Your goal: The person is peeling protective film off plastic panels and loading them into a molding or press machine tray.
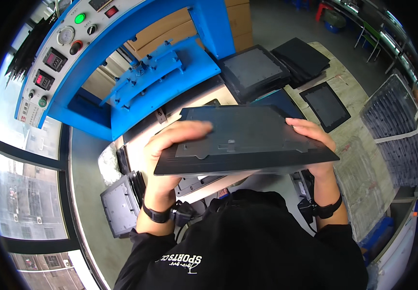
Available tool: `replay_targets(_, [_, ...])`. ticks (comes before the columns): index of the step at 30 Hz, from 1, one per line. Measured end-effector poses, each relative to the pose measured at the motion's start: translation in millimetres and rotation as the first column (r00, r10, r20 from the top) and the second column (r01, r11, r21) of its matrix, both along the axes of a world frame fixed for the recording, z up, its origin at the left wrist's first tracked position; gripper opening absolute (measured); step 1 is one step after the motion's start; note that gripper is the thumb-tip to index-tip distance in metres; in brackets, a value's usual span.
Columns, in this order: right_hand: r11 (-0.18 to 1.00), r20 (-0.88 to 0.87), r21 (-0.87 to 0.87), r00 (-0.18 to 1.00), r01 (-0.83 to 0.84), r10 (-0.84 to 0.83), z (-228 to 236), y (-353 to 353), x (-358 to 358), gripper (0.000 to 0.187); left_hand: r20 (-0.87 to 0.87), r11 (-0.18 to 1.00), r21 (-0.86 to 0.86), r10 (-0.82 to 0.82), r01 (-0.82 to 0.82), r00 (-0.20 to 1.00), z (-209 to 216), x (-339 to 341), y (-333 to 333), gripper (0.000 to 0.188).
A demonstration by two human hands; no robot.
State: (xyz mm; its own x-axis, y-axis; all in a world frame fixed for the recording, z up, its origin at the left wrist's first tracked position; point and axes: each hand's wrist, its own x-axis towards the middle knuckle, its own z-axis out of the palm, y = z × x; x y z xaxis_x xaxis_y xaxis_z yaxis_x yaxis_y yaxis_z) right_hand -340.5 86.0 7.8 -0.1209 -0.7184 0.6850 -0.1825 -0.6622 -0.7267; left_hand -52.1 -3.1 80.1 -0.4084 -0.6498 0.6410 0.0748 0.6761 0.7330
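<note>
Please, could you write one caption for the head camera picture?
The left hand and right hand hold a dark panel near a blue machine.

At the far left stood a blue press [168, 82], its pale control panel [71, 58] bearing a round gauge [65, 35] and a lit green lamp [80, 18]. Cardboard boxes [239, 20] rose behind it. Windows [28, 203] lined the left side. Far right, a red stool [321, 10] and a green chair [371, 35] stood apart; nearer, a pale strap [396, 137] crossed a plastic-wrapped stack [395, 118].
</note>
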Motion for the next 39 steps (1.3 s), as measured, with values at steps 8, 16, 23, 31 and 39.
replay_targets(8, [0.997, -0.016, -0.057, 0.999, -0.045, 0.044, -4, -8, -9, 0.048, -0.031, 0.997, 0.015, -0.072, 0.072, 0.997, 8, -11, -1, 0.015])
replay_targets(16, [0.985, 0.255, 0.044, 0.955, -0.166, 0.149, -19, -15, -15, 0.03, 0.014, 0.983, -0.181, -0.039, 0.041, 0.999, 6, -27, 4, 0.025])
replay_targets(23, [0.895, 0.869, -0.282, 0.304, -0.346, 0.391, -54, -45, 11, 0.035, 0.403, 0.632, -0.577, -0.331, 0.517, 0.853, 6, -97, 49, 0.036])
replay_targets(31, [0.748, 0.79, -0.461, 0.162, -0.478, 0.591, -126, -69, -49, 0.033, 0.344, 0.821, -0.507, -0.088, 0.264, 0.935, -27, -66, 38, 0.021])
replay_targets(39, [0.684, 0.62, 0.677, 0.712, -0.272, -0.33, -70, 20, -70, 0.028, 0.565, 0.914, 0.4, -0.188, -0.067, 0.804, -48, -82, 4, 0.021])
